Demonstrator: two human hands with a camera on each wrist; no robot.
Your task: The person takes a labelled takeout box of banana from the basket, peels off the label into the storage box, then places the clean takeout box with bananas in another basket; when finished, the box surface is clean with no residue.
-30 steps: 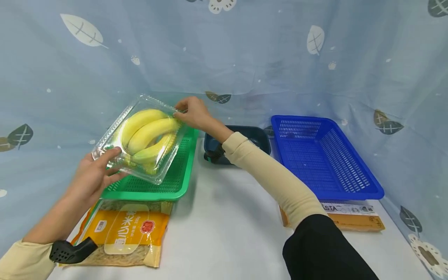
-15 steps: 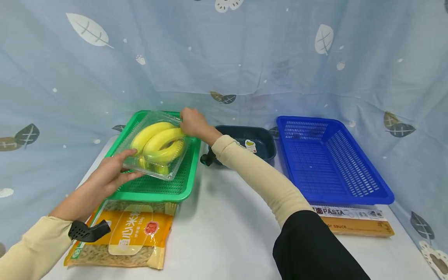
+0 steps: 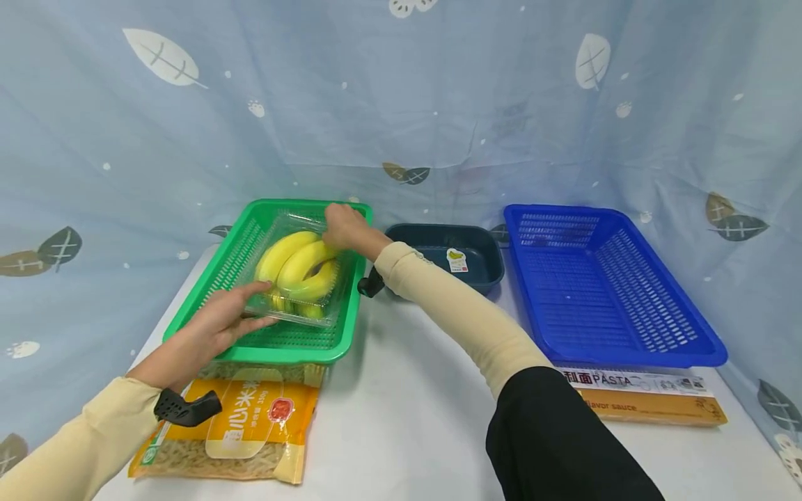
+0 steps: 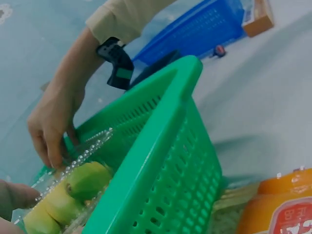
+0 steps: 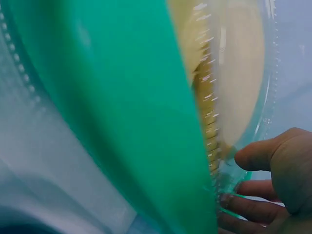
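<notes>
A clear plastic clamshell box (image 3: 289,223) with a bunch of bananas (image 3: 303,268) inside sits within the green basket (image 3: 269,355), slightly tilted. At its near left edge, my left hand (image 3: 219,323) grips the box, thumb on top and fingers below. My right hand (image 3: 347,226) holds the far right edge, by the basket's back right corner. In the right wrist view, the thumb and fingers of the right hand (image 5: 292,170) meet at the box edge. The left wrist view shows the ridged plastic rim and bananas below the basket's green rim (image 4: 146,151).
An orange bag of noodles (image 3: 250,424) lies before the green basket. Right of it stands a dark blue tray (image 3: 485,261) with a banana sticker, partly behind the right arm. Farther right is a blue basket (image 3: 589,299), with a pasta box (image 3: 658,403) in front.
Both hands have lowered the banana box from above the green basket down into it, and it lies flatter now. The left hand has moved right. The head view has shifted slightly.
</notes>
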